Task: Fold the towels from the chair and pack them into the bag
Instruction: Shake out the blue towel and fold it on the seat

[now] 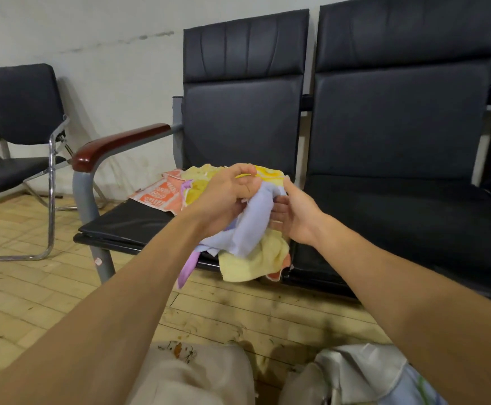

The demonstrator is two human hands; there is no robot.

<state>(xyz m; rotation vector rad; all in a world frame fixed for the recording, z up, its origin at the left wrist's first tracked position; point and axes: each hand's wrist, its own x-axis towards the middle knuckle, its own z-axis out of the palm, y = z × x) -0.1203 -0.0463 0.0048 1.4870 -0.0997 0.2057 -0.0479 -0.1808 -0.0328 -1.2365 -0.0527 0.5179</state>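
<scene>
Left hand (228,195) grips the pale blue towel (253,226) from above, fingers curled into a bunched upper edge. Right hand (295,219) is open, fingers fairly straight, tips touching the towel's right side, thumb up; it holds nothing that I can see. The towel hangs crumpled below the fist, its lower end on the heap at the front of the chair seat (139,220). No fold begun, by my reading.

Risks:
- Pale yellow towel (256,261) overhangs the seat's front edge and a purple towel (187,268) dangles below it. If the blue one is caught among them, lifting it could drag either onto the floor (33,302), which looks stained.
- Grip is on a bunch, not a corner, so a fold started from here would likely come out crooked.

Surroundings: orange patterned towel (162,194) and bright yellow towel (200,188) lie behind the hands. Wooden armrest (115,144) bounds the seat on the left and an adjoining black seat (399,211) lies to the right. Chrome-framed chair (25,112) stands well apart. Bag (355,372) sits low at the right, beside the person's knee (191,375); cannot tell whether its mouth is open.
</scene>
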